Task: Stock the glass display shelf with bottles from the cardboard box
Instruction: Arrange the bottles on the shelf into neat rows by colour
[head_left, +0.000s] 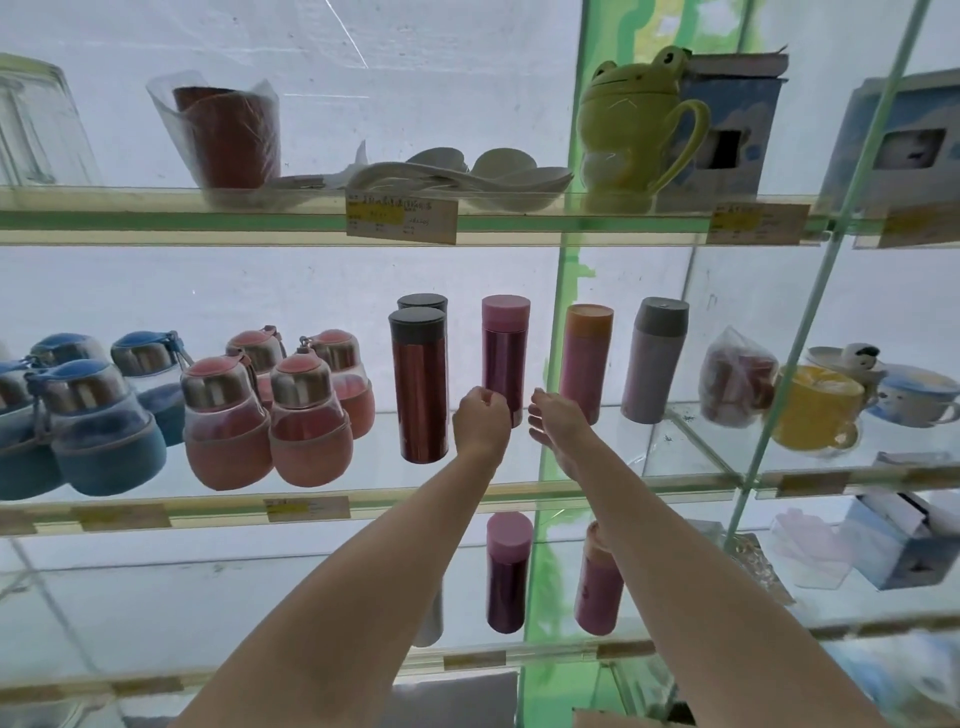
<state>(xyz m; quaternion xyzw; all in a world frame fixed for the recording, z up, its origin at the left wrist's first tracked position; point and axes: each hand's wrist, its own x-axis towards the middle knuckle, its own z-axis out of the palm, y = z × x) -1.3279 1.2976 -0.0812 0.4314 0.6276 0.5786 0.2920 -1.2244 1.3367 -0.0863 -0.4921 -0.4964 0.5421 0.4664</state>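
Both hands are reaching into the middle level of the glass shelf (519, 491), arms stretched forward and up. Left hand (480, 420) is showing its back, fingers curled loosely, holding nothing I can see. Right hand (553, 418) is lying flatter, fingers relaxed, also holding nothing. Between and just behind them a purple bottle (505, 353) with a pink cap is standing upright, long axis vertical, cap up; whether either hand is touching it, cannot tell. Crowding the left side: a red bottle (420, 382) with a dark cap, upright, a second dark-capped one behind it. To the right, past a green upright, a pink bottle (587, 358) and a grey bottle (655, 358) are standing. Round pink flasks (306, 415) and blue flasks (98, 431) are filling the far left.
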